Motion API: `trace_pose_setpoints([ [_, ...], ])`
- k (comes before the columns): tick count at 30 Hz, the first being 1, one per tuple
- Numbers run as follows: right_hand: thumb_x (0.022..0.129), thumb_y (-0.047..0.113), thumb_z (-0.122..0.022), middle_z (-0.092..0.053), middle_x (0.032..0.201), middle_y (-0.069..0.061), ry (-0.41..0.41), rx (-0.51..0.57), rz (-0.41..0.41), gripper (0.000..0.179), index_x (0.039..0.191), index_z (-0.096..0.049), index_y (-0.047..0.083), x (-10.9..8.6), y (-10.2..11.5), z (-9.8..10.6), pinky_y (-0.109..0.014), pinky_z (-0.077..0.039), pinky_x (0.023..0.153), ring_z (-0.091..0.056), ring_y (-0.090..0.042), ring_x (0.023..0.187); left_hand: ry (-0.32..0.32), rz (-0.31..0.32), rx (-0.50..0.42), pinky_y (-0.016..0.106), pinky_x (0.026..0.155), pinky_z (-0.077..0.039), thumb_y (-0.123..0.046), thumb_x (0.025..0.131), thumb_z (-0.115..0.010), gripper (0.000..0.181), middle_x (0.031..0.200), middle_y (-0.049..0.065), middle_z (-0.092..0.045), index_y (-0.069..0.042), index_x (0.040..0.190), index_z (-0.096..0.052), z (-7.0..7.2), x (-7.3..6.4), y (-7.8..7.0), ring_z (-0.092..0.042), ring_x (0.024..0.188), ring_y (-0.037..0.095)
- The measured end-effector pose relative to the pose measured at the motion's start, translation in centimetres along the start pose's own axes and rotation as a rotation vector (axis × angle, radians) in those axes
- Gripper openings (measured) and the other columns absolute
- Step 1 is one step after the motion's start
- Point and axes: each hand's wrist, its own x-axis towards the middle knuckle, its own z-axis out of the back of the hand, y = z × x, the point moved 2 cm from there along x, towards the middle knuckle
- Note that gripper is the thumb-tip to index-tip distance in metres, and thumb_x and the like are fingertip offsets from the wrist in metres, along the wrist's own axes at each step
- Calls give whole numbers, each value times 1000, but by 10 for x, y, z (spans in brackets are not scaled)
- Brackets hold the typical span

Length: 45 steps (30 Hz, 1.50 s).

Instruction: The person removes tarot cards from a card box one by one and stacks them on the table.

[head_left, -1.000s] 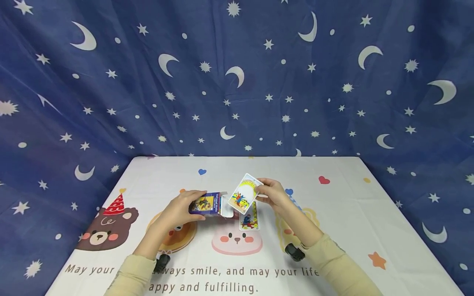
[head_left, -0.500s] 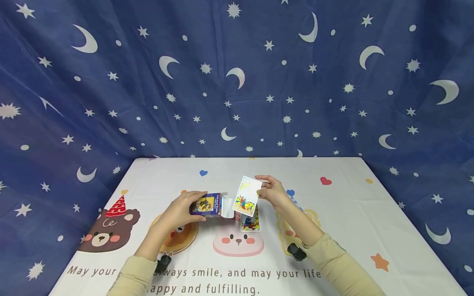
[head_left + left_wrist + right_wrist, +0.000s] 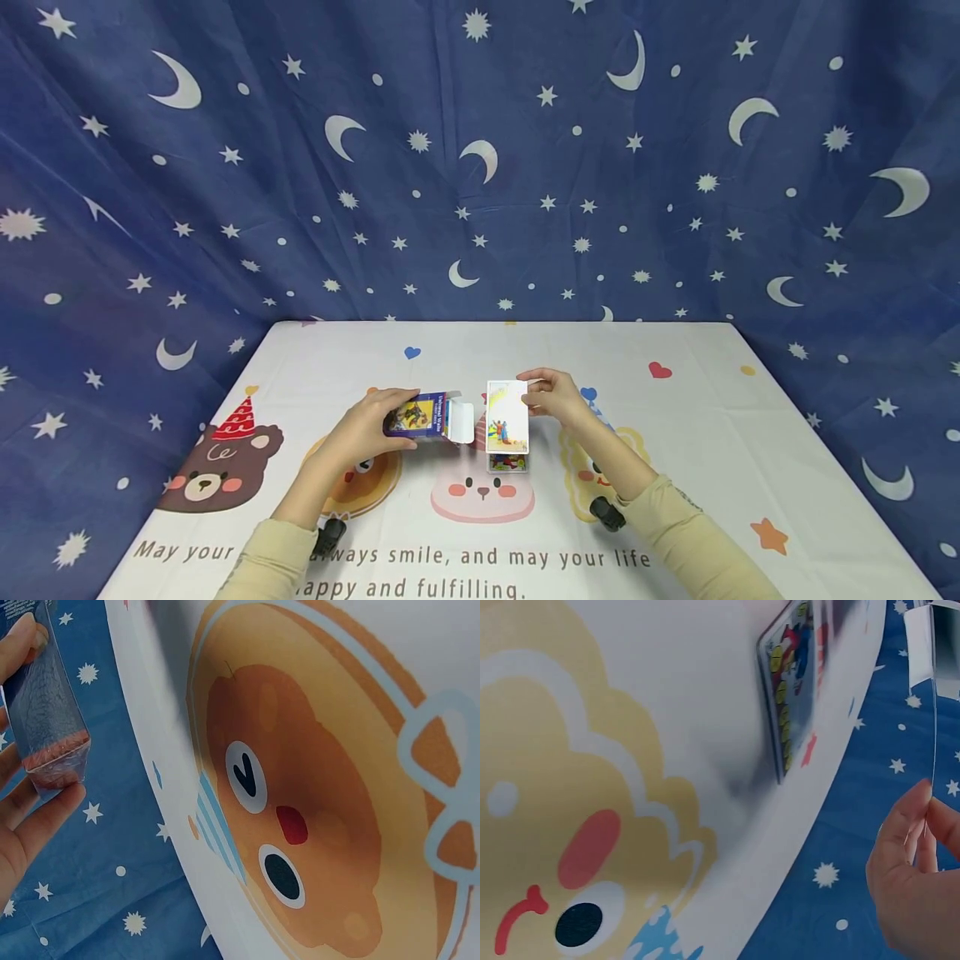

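My left hand point(image 3: 369, 423) grips a blue card box point(image 3: 415, 414) printed with a yellow picture; its end flap stands open toward the right. In the left wrist view, the fingers hold the box point(image 3: 49, 705) in shiny wrap off the table. My right hand point(image 3: 555, 394) pinches one tarot card point(image 3: 507, 412) at its right edge, picture side up and washed out by glare. Seen edge-on, that card point(image 3: 934, 727) is a thin line in the right wrist view. Below it on the table lies a small card stack point(image 3: 791, 682), mostly covered in the head view.
A white tablecloth point(image 3: 675, 450) with cartoon animals and lettering covers the table. Behind it hangs a blue curtain point(image 3: 525, 167) with moons and stars. Black wrist cameras sit near both sleeves, one a dark block point(image 3: 607, 514) by the right forearm.
My right hand has moved the card down and slightly right, turning it from tilted to straight above the stack. The left hand and box stay nearly still.
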Motion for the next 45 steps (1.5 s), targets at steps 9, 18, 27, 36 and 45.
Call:
trace_pose_setpoints([
  [9, 82, -10, -60, -50, 74, 1, 4, -76, -33, 34, 115, -57, -9, 10, -17, -5, -18, -52, 55, -51, -8, 59, 1, 11, -1, 53, 101, -43, -29, 67, -85, 77, 132, 14, -56, -12, 135, -52, -2, -1, 1, -51, 123, 35],
  [18, 78, -11, -57, -51, 69, -2, -9, -143, -85, 31, 109, -61, -8, 20, -28, -13, -18, -47, 50, -49, -10, 55, 6, 6, -6, 55, 101, -42, -28, 68, -84, 77, 132, 14, -56, -11, 135, -52, -2, -1, -1, -50, 123, 36],
  [27, 78, -6, -58, -51, 72, -4, -47, -169, -151, 31, 109, -62, -4, 24, -35, -12, -18, -46, 49, -49, -11, 55, -2, -3, -3, 55, 101, -42, -29, 67, -85, 77, 132, 14, -56, -12, 135, -52, -3, 0, -1, -50, 123, 36],
  [36, 79, -6, -57, -51, 71, -3, -51, -152, -168, 33, 112, -60, -5, 25, -39, -8, -15, -44, 47, -47, -8, 51, 10, 5, 2, 55, 101, -42, -30, 68, -84, 76, 132, 14, -55, -12, 135, -52, -3, -2, 1, -50, 123, 36],
  [45, 75, -9, -57, -51, 69, -3, -81, -193, -124, 30, 105, -61, -9, 27, -48, -8, -17, -46, 45, -50, -9, 52, 6, -2, 3, 55, 101, -42, -29, 68, -84, 76, 132, 13, -56, -12, 135, -52, -3, -3, 1, -50, 123, 36],
])
